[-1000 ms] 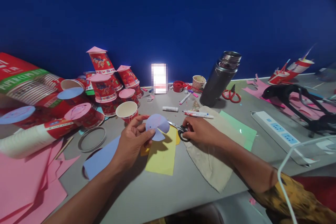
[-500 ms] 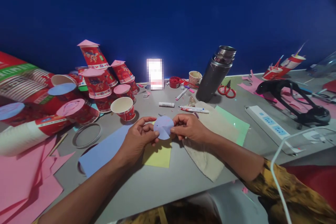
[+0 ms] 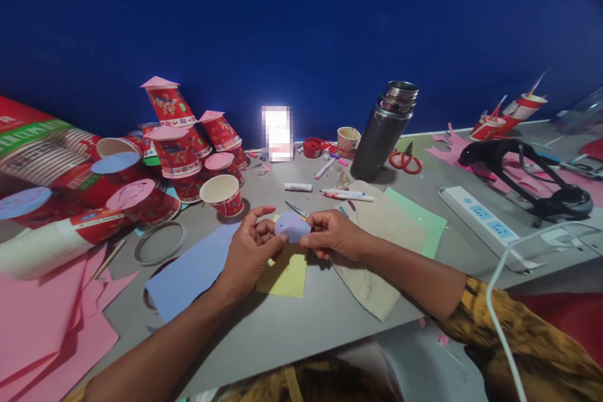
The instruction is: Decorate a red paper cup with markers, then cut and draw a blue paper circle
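Observation:
A small piece of light blue paper (image 3: 292, 227) is pinched between my two hands above the table. It looks curved or tilted back, with a small dark spot near its left side. My left hand (image 3: 252, 242) grips its left edge between thumb and fingers, the index finger raised. At the right edge, my right hand (image 3: 332, 233) pinches it with thumb and fingertips. Beneath them lies a yellow paper sheet (image 3: 287, 275), and a scissor blade (image 3: 296, 208) shows just behind the piece. To the left a blue paper sheet (image 3: 191, 273) is partly covered by my left forearm.
Red paper cups (image 3: 181, 154) with pink paper tops are stacked at the left, beside an uncovered cup (image 3: 221, 195). A dark flask (image 3: 386, 132) stands behind my right hand. Markers (image 3: 348, 195), a beige cloth (image 3: 372, 264) and a power strip (image 3: 480, 223) lie around.
The blue paper piece has gone from a nearly flat disc with a visible slit to a shorter, curved or tilted shape. My right hand has shifted slightly left.

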Tool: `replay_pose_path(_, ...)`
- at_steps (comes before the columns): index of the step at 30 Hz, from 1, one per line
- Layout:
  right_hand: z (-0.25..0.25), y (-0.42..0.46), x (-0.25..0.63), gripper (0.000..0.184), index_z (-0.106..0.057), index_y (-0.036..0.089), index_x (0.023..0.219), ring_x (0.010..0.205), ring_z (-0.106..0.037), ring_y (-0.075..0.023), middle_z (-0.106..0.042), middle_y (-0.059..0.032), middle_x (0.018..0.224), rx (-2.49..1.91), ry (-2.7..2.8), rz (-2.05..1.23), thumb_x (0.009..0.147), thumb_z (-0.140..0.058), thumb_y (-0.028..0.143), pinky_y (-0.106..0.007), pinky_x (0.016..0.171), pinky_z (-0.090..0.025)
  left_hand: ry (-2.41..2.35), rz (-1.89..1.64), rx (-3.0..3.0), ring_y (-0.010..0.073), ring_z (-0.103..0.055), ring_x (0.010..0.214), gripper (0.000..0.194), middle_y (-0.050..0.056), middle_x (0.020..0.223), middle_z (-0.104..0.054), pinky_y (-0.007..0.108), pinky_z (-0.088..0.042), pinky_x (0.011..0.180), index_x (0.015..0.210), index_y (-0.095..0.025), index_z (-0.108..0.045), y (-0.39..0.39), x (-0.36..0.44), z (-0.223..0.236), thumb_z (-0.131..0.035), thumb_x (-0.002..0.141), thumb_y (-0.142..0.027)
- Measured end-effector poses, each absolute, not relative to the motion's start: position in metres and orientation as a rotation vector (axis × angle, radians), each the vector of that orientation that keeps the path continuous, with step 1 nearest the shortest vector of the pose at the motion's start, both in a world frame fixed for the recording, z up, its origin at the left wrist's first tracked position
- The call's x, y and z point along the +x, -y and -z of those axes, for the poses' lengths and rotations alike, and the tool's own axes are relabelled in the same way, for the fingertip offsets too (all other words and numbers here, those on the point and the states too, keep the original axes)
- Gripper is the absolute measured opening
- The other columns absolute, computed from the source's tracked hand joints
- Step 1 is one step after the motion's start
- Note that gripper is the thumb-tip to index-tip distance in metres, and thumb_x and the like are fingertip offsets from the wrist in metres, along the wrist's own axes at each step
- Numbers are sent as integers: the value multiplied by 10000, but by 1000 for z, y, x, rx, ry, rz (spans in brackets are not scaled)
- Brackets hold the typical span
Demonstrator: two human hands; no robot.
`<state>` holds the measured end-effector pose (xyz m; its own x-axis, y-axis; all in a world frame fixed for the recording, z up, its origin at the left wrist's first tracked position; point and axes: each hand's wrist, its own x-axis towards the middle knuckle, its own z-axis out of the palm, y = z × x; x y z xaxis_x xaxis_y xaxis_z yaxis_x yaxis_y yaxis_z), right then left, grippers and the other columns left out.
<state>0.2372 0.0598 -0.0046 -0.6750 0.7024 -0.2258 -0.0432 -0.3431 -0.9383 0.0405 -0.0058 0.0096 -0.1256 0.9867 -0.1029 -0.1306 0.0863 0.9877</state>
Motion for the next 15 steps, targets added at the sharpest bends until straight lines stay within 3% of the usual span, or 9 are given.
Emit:
replay_pose_path(2,6,-59,236,453,-669,157,751,393,-492,-56,-614,55,487,-877,1408,-2016,619,-986,453,-153,385,-367,-1217,-1287,929,99,-567,524,710,-85,716,-666,218,-447,499,1256,-201,-518,6,41,-10,-901,662,-270)
replay_pose_path(5,7,-59,236,437,-684,158,769,424,-498,-58,-679,26,590,-864,1387,-1938,636,-964,465,-172,400,-361,-1126,-1212,791,102,-584,560,745,-37,793,-704,220,-449,502,1214,-188,-595,5,41,-7,-969,579,-299)
replay_pose_path(8,7,-58,236,423,-694,161,793,469,-518,-68,-692,17,655,-843,1424,-1869,664,-948,474,-191,438,-375,-1063,-1102,770,99,-558,574,601,-10,745,-685,222,-433,511,1040,-150,-715,6,42,-3,-997,554,-361)
replay_pose_path(11,7,-56,236,428,-697,158,803,486,-520,-79,-628,42,610,-831,1502,-1853,680,-943,486,-208,467,-376,-1079,-1066,859,104,-517,556,425,-13,616,-625,232,-402,520,878,-148,-767,8,43,-1,-964,618,-421)
replay_pose_path(15,9,-53,237,478,-700,155,884,524,-520,-85,-615,53,610,-832,1475,-1912,663,-964,487,-209,491,-365,-1188,-1078,1023,106,-485,570,313,1,619,-622,247,-391,555,839,-145,-813,7,40,-3,-912,667,-388)
